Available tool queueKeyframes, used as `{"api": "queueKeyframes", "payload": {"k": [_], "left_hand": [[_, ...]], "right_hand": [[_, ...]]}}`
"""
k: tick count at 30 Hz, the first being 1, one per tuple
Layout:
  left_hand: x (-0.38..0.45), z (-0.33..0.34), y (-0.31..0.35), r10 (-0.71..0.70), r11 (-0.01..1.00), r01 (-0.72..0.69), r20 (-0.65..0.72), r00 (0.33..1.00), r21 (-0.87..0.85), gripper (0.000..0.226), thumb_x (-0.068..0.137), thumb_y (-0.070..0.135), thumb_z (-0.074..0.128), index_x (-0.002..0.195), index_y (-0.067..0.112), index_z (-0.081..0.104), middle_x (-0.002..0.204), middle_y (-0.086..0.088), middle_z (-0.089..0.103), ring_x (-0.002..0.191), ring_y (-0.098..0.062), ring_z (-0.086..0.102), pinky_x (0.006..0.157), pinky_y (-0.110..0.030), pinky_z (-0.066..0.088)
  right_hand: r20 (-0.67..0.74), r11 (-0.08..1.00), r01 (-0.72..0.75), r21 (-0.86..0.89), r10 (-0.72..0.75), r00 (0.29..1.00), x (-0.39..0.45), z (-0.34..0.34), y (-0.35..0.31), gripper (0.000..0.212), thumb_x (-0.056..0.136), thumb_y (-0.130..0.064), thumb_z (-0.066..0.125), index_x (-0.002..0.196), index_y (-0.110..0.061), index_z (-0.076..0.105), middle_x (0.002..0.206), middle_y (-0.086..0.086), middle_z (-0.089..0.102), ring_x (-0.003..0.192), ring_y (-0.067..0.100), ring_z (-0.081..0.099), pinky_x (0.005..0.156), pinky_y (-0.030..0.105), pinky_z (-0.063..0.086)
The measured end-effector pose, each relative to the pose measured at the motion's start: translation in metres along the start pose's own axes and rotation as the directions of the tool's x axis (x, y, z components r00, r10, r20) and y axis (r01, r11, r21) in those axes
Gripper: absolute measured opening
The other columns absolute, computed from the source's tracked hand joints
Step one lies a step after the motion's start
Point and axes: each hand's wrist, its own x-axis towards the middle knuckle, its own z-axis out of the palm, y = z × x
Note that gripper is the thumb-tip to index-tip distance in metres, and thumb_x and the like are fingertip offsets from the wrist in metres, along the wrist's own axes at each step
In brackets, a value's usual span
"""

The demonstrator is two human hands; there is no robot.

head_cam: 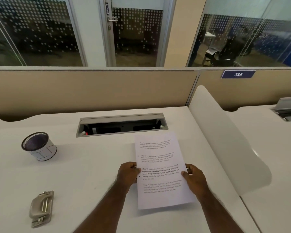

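Note:
A white printed sheet of paper (160, 155) with several blocks of text is held up over the white desk (91, 165). My left hand (127, 174) pinches its left edge, thumb on the front. My right hand (194, 178) pinches the right edge the same way. The sheet is tilted slightly to the right, with its lower edge toward me.
A metal hole punch (41, 208) lies at the desk's front left. A mesh pen cup (38, 146) stands further back on the left. An open cable tray (121, 126) sits behind the paper. A white divider (225, 140) runs along the right, a beige partition (91, 91) behind.

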Motion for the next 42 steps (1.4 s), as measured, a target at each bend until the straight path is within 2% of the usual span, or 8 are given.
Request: {"api": "queueKeyframes", "payload": {"k": [6,12,17,22,27,33,38,42], "left_hand": [[0.03,0.023,0.004,-0.012,0.997,0.013,-0.019,1.0,0.071,0.02,0.084,0.001,0.06,0.089,0.015,0.073,0.09,-0.009,0.078,0.079,-0.027,0.076,0.072,-0.047,0.063],[0.05,0.031,-0.001,0.056,0.953,-0.041,-0.043,0.998,0.301,0.023,0.083,0.008,0.061,0.102,0.011,0.073,0.102,-0.009,0.077,0.08,-0.027,0.075,0.071,-0.043,0.064],[0.054,0.026,-0.005,0.145,0.825,-0.053,-0.12,0.982,0.562,0.04,0.084,0.019,0.062,0.124,0.014,0.063,0.132,-0.005,0.063,0.12,-0.023,0.058,0.102,-0.03,0.043],[0.044,-0.004,-0.006,0.212,0.815,-0.088,-0.153,0.965,0.573,0.033,0.087,0.02,0.053,0.118,0.021,0.066,0.129,-0.001,0.062,0.118,-0.018,0.058,0.097,-0.024,0.042],[0.027,-0.059,-0.022,0.297,0.812,-0.1,-0.259,0.919,0.576,0.031,0.086,0.017,0.049,0.106,0.028,0.07,0.117,0.003,0.065,0.106,-0.015,0.063,0.087,-0.022,0.043],[0.002,-0.134,-0.057,0.336,0.794,-0.05,-0.369,0.866,0.606,0.029,0.087,0.016,0.051,0.103,0.031,0.071,0.11,0.003,0.066,0.101,-0.016,0.065,0.084,-0.021,0.042],[-0.022,-0.177,-0.085,0.376,0.749,-0.058,-0.35,0.858,0.66,0.028,0.09,0.011,0.053,0.103,0.024,0.073,0.106,-0.005,0.067,0.097,-0.022,0.066,0.086,-0.026,0.045],[-0.045,-0.19,-0.104,0.372,0.732,-0.067,-0.316,0.873,0.678,0.026,0.089,0.008,0.054,0.102,0.02,0.073,0.104,-0.006,0.066,0.095,-0.021,0.065,0.084,-0.023,0.044]], "right_hand": [[-0.003,0.996,-0.047,-0.071,0.047,0.999,0.032,-0.004,0.009,0.029,0.09,-0.012,0.06,0.119,-0.013,0.064,0.109,0.008,0.072,0.093,0.023,0.062,0.08,0.027,0.044],[0.01,0.992,-0.065,-0.108,0.066,0.998,0.047,0.0,0.017,0.034,0.091,-0.013,0.059,0.126,-0.013,0.061,0.118,0.01,0.07,0.094,0.021,0.059,0.083,0.027,0.044],[-0.086,0.973,-0.087,-0.213,0.07,0.994,0.044,0.001,0.018,0.048,0.09,-0.021,0.061,0.137,-0.015,0.053,0.135,0.015,0.057,0.124,0.033,0.053,0.105,0.041,0.042],[-0.14,0.963,0.066,-0.261,-0.106,0.984,0.022,0.012,-0.002,0.041,0.089,-0.023,0.062,0.129,-0.022,0.058,0.134,0.011,0.056,0.123,0.035,0.053,0.1,0.05,0.048],[-0.048,0.929,0.267,-0.258,-0.288,0.956,-0.006,0.049,-0.029,0.035,0.088,-0.018,0.061,0.122,-0.024,0.062,0.128,0.006,0.06,0.116,0.031,0.058,0.093,0.052,0.052],[0.13,0.871,0.436,-0.226,-0.416,0.9,-0.039,0.114,-0.06,0.034,0.087,-0.014,0.062,0.12,-0.022,0.065,0.123,0.002,0.063,0.114,0.026,0.058,0.098,0.046,0.049],[0.344,0.804,0.566,-0.182,-0.487,0.803,-0.069,0.169,-0.072,0.033,0.089,-0.014,0.061,0.121,-0.021,0.065,0.119,-0.002,0.063,0.111,0.022,0.057,0.096,0.039,0.048],[0.511,0.764,0.612,-0.204,-0.45,0.732,-0.085,0.206,-0.081,0.037,0.092,-0.019,0.055,0.128,-0.025,0.06,0.128,-0.003,0.058,0.122,0.019,0.051,0.102,0.04,0.046]]}}
